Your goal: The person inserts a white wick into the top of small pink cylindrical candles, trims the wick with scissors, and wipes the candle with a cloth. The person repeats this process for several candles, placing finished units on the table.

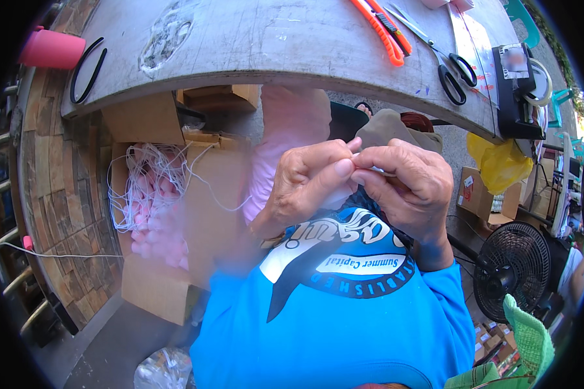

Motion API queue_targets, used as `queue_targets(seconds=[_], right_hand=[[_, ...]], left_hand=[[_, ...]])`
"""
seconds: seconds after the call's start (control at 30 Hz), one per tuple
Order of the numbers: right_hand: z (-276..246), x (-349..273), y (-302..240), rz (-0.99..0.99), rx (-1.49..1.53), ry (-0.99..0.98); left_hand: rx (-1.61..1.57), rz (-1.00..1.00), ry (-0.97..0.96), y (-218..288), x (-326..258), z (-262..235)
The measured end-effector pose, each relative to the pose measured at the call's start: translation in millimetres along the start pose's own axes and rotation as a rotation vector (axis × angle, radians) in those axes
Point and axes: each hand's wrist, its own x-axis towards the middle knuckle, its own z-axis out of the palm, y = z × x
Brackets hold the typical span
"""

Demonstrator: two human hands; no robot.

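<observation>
My left hand [305,178] and my right hand [409,181] meet in front of my blue shirt, fingertips touching. Thumb and forefinger are pinched together on each hand. A bit of something thin and whitish shows under the right forefinger; the rest is hidden by the fingers. To the left stands an open cardboard box [156,295] holding many soft-looking pink pieces [156,227] and a tangle of white cords [146,162]. One loose white cord curves out of the box toward my left wrist.
The grey table [253,45] carries orange-handled cutters [386,32], black-handled scissors [444,65], a black tape dispenser [522,97] and a pink cup [52,50]. A black fan [511,272], a yellow plastic bag [499,162] and another cardboard box [477,194] are on the right.
</observation>
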Motion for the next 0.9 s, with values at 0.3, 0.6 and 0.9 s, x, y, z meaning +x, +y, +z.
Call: queue_targets(seconds=[0.3,0.6,0.9], right_hand=[[4.3,-4.6,-3.7,-0.01,-0.062,0.041],[16.6,-9.7,-5.8,-0.146,-0.219,0.045],[20.4,-10.4,-2.2,-0.192,-0.325,0.08]], left_hand=[[-0.235,-0.056,0.171,-0.3,6.7,8.2],[-0.394,-0.064,0.341,-15.1,8.9,12.3],[-0.219,-0.014,0.383,-16.0,7.8,10.1]])
